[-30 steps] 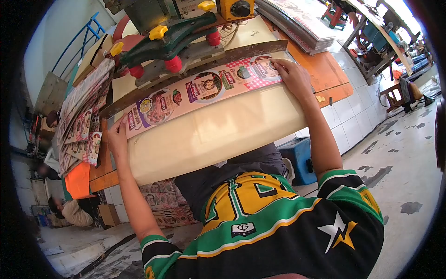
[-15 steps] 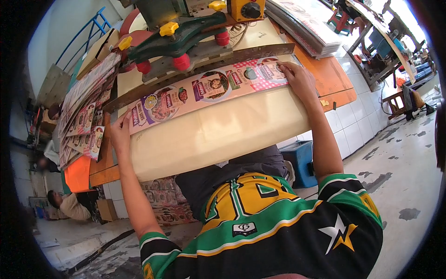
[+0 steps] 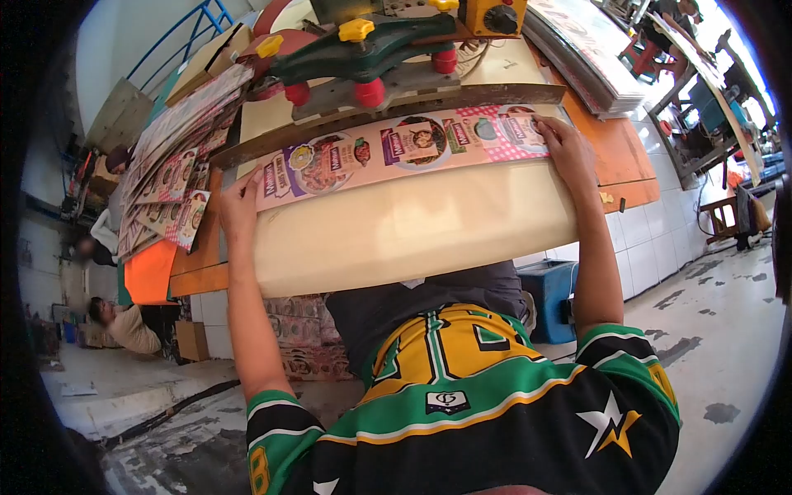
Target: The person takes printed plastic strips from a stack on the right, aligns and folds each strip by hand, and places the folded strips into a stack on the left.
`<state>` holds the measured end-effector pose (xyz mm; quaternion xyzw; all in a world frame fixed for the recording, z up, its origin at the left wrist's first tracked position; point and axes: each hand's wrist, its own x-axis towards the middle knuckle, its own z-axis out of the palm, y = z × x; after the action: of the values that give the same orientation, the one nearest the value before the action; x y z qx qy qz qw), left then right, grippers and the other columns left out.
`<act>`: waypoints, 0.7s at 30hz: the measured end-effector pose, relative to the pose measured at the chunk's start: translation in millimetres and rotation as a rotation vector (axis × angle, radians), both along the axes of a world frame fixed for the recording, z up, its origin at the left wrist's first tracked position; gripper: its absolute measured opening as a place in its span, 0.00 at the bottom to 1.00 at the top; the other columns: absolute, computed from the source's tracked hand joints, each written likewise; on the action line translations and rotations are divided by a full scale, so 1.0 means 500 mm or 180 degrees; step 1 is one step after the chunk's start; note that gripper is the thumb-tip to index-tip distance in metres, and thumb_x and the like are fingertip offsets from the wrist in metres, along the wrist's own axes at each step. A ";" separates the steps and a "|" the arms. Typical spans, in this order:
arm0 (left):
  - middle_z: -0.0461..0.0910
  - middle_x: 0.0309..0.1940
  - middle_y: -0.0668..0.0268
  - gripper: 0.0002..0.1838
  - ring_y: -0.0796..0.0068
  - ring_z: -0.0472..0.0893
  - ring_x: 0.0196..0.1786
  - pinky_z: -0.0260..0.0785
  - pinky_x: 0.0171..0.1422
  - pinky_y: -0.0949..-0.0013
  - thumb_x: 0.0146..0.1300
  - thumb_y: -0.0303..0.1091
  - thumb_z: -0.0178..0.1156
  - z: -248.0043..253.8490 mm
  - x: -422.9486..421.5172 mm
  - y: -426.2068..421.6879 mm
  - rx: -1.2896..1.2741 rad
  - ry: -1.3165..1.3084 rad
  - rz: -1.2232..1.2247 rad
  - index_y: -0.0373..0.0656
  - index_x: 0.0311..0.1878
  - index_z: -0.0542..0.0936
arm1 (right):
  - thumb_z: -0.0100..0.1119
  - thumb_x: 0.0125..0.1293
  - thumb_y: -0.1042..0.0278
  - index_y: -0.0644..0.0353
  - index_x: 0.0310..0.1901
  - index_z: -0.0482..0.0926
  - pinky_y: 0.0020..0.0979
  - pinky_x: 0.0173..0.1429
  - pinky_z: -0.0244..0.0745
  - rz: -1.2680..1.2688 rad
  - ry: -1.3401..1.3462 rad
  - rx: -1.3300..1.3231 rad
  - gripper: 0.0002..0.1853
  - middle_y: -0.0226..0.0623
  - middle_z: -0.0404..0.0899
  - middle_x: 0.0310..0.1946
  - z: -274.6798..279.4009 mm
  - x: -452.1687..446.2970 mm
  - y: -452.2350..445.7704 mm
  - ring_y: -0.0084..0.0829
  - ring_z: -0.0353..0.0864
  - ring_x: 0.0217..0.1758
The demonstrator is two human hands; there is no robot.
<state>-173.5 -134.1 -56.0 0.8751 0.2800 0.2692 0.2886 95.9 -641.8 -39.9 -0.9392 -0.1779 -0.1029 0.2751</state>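
Observation:
A long printed sheet with food pictures and a pink checked end lies across a cream-coloured sheet, which curves down over the near edge of the work table. My left hand is closed at the left end of the printed sheet, fingertips on its edge. At the checked right end, my right hand pinches the corner, with the thumb partly hidden. Just beyond the printed sheet's far edge runs a metal bar. Over it stands a green machine frame with yellow knobs and red cushions.
Left of the machine leans a pile of printed sheets, above an orange sheet. A stack of flat sheets lies at the back right. A blue bin stands below the table. Other people sit at far left and work at upper right.
The camera view has turned, so the machine, sheets and table appear farther right and slightly higher. Both hands keep hold of the printed sheet's ends.

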 end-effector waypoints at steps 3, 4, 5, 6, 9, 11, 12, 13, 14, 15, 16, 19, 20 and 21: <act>0.90 0.44 0.54 0.18 0.66 0.88 0.44 0.75 0.53 0.68 0.73 0.48 0.62 0.004 -0.001 -0.004 -0.0035 -0.0055 -0.0026 0.47 0.56 0.88 | 0.54 0.76 0.46 0.45 0.57 0.87 0.43 0.57 0.77 0.0007 -0.0076 -0.0039 0.19 0.41 0.89 0.48 -0.003 0.006 -0.003 0.46 0.86 0.54; 0.90 0.45 0.54 0.18 0.66 0.88 0.45 0.75 0.53 0.68 0.73 0.48 0.62 0.002 0.000 -0.003 -0.0036 -0.0066 -0.0048 0.47 0.56 0.88 | 0.54 0.76 0.46 0.44 0.57 0.87 0.43 0.57 0.77 -0.0003 -0.0092 -0.0076 0.19 0.41 0.89 0.48 -0.001 0.004 -0.003 0.46 0.86 0.54; 0.90 0.45 0.53 0.18 0.66 0.88 0.45 0.75 0.53 0.68 0.73 0.48 0.61 -0.001 0.001 -0.002 -0.0037 -0.0080 -0.0073 0.47 0.56 0.88 | 0.54 0.76 0.46 0.44 0.57 0.87 0.43 0.56 0.77 -0.0018 -0.0110 -0.0115 0.19 0.41 0.89 0.48 0.001 0.002 -0.004 0.46 0.86 0.54; 0.90 0.45 0.53 0.18 0.66 0.88 0.45 0.75 0.53 0.68 0.73 0.48 0.61 -0.003 0.001 -0.001 -0.0037 -0.0085 -0.0073 0.47 0.56 0.88 | 0.54 0.76 0.46 0.44 0.57 0.87 0.43 0.56 0.77 -0.0018 -0.0115 -0.0116 0.19 0.41 0.89 0.48 0.004 0.000 -0.004 0.46 0.86 0.54; 0.89 0.44 0.53 0.18 0.65 0.88 0.46 0.75 0.53 0.68 0.74 0.47 0.61 0.008 0.000 -0.011 0.0095 -0.0055 -0.0075 0.47 0.56 0.88 | 0.54 0.76 0.46 0.44 0.56 0.88 0.44 0.56 0.77 -0.0061 -0.0085 -0.0038 0.19 0.42 0.89 0.47 0.006 -0.006 0.000 0.46 0.86 0.53; 0.89 0.43 0.52 0.18 0.66 0.88 0.44 0.75 0.52 0.68 0.74 0.47 0.61 0.014 -0.002 -0.019 0.0240 -0.0043 -0.0064 0.46 0.57 0.88 | 0.54 0.76 0.45 0.44 0.55 0.88 0.44 0.56 0.77 -0.0077 -0.0041 0.0045 0.20 0.43 0.89 0.46 0.005 -0.005 -0.001 0.46 0.86 0.51; 0.89 0.43 0.52 0.18 0.66 0.88 0.44 0.75 0.52 0.68 0.74 0.47 0.61 0.011 0.002 -0.020 0.0225 -0.0045 -0.0119 0.46 0.57 0.88 | 0.54 0.76 0.45 0.44 0.55 0.88 0.44 0.56 0.77 -0.0132 -0.0042 0.0030 0.20 0.43 0.89 0.46 0.007 -0.006 -0.003 0.46 0.86 0.51; 0.89 0.42 0.52 0.18 0.66 0.88 0.44 0.74 0.51 0.68 0.74 0.47 0.61 0.009 0.002 -0.019 0.0084 -0.0069 -0.0104 0.46 0.57 0.87 | 0.54 0.76 0.45 0.44 0.55 0.88 0.45 0.55 0.77 -0.0150 -0.0063 -0.0047 0.20 0.43 0.89 0.46 0.012 -0.010 0.000 0.47 0.86 0.51; 0.90 0.42 0.53 0.18 0.67 0.87 0.43 0.74 0.51 0.68 0.74 0.47 0.61 0.008 0.001 -0.017 -0.0055 -0.0088 -0.0079 0.46 0.57 0.87 | 0.54 0.76 0.44 0.44 0.55 0.88 0.45 0.55 0.77 -0.0158 -0.0080 -0.0121 0.20 0.44 0.89 0.45 0.014 -0.013 0.003 0.47 0.86 0.50; 0.90 0.42 0.53 0.18 0.67 0.87 0.43 0.74 0.51 0.68 0.74 0.47 0.61 0.006 0.000 -0.014 -0.0061 -0.0085 -0.0107 0.46 0.57 0.87 | 0.54 0.76 0.44 0.44 0.55 0.88 0.45 0.55 0.77 -0.0186 -0.0077 -0.0127 0.20 0.44 0.89 0.45 0.014 -0.013 0.003 0.47 0.86 0.50; 0.90 0.42 0.53 0.18 0.68 0.87 0.43 0.74 0.51 0.68 0.74 0.47 0.61 0.008 -0.001 -0.012 0.0078 0.0029 -0.0037 0.46 0.57 0.87 | 0.53 0.76 0.44 0.43 0.55 0.88 0.45 0.55 0.77 -0.0148 -0.0061 -0.0091 0.20 0.44 0.89 0.45 0.013 -0.012 0.002 0.48 0.86 0.50; 0.90 0.43 0.54 0.19 0.69 0.87 0.44 0.74 0.52 0.68 0.75 0.47 0.61 0.007 0.001 -0.011 0.0098 0.0063 -0.0021 0.46 0.58 0.87 | 0.53 0.76 0.44 0.43 0.55 0.88 0.45 0.54 0.77 -0.0126 -0.0106 -0.0043 0.20 0.44 0.89 0.44 0.006 -0.007 0.000 0.48 0.86 0.50; 0.90 0.44 0.54 0.18 0.70 0.87 0.45 0.74 0.53 0.68 0.75 0.46 0.61 0.005 0.001 -0.013 -0.0013 -0.0003 -0.0024 0.46 0.58 0.87 | 0.53 0.76 0.44 0.42 0.55 0.88 0.45 0.54 0.77 -0.0090 -0.0159 -0.0019 0.20 0.44 0.89 0.43 0.002 -0.005 -0.003 0.49 0.86 0.49; 0.90 0.44 0.54 0.18 0.70 0.87 0.45 0.74 0.53 0.68 0.75 0.46 0.61 0.003 0.000 -0.016 -0.0016 -0.0010 -0.0055 0.46 0.58 0.87 | 0.53 0.76 0.44 0.42 0.55 0.88 0.45 0.54 0.77 -0.0121 -0.0166 -0.0022 0.20 0.44 0.89 0.43 -0.001 -0.004 -0.006 0.49 0.86 0.49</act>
<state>-173.4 -142.1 -54.3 0.8764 0.2726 0.2673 0.2935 93.9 -644.9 -40.7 -0.9404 -0.1675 -0.1319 0.2651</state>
